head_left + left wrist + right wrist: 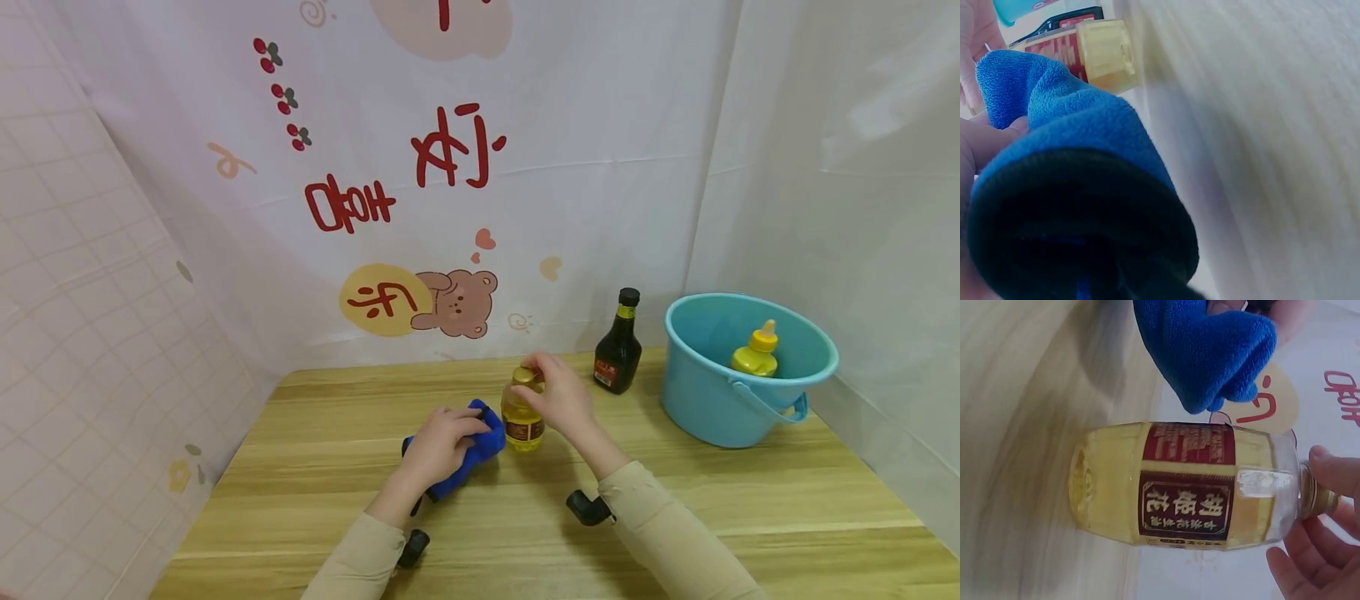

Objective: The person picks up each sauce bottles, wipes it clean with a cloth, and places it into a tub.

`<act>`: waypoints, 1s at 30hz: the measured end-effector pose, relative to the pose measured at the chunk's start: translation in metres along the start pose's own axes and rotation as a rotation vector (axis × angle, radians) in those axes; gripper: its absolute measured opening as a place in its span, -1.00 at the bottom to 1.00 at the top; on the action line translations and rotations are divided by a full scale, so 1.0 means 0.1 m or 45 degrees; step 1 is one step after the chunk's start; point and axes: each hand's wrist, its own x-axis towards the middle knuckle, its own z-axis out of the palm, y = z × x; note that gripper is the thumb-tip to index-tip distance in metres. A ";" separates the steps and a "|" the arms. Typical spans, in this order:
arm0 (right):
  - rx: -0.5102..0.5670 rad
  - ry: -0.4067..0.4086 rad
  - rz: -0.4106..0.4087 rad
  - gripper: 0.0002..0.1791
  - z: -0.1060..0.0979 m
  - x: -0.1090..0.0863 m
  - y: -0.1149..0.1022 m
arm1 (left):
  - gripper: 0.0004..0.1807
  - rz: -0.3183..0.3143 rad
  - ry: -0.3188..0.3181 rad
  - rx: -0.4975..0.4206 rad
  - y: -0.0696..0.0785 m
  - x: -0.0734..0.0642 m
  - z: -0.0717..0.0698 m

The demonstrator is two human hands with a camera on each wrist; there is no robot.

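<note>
My left hand (438, 446) grips a blue terry cloth (480, 450) with black edging, bunched up beside an oil bottle. The clear oil bottle (523, 429) holds yellow oil and bears a dark red-brown label (1186, 503). With thumb and fingers, my right hand (562, 400) pinches its gold cap (1320, 499) from above. The bottle stands upright in the head view. A fold of the cloth (1210, 353) hangs close to the bottle's side in the right wrist view. In the left wrist view the cloth (1085, 119) covers part of the bottle.
A dark sauce bottle (618, 354) with a black cap stands at the back, right of the oil bottle. Farther right is a light blue bucket (697, 408) holding a yellow squeeze bottle (754, 358). A printed curtain (600, 167) closes off the back of the wooden table (322, 467).
</note>
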 end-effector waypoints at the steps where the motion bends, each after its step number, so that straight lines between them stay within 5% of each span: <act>1: 0.017 -0.009 -0.019 -0.63 -0.01 0.01 0.01 | -0.69 0.004 0.013 -0.009 0.00 0.00 -0.01; 8: 0.195 -0.158 -0.141 -0.66 -0.07 0.05 0.10 | -0.67 0.009 0.096 -0.062 0.00 0.01 -0.11; 16: 0.359 -0.327 -0.143 -0.62 -0.12 0.08 0.17 | -0.67 0.032 0.150 -0.055 0.03 0.09 -0.21; 30: 0.488 -0.312 -0.132 -0.53 -0.07 0.03 0.29 | -0.70 0.102 0.213 -0.049 0.20 0.34 -0.37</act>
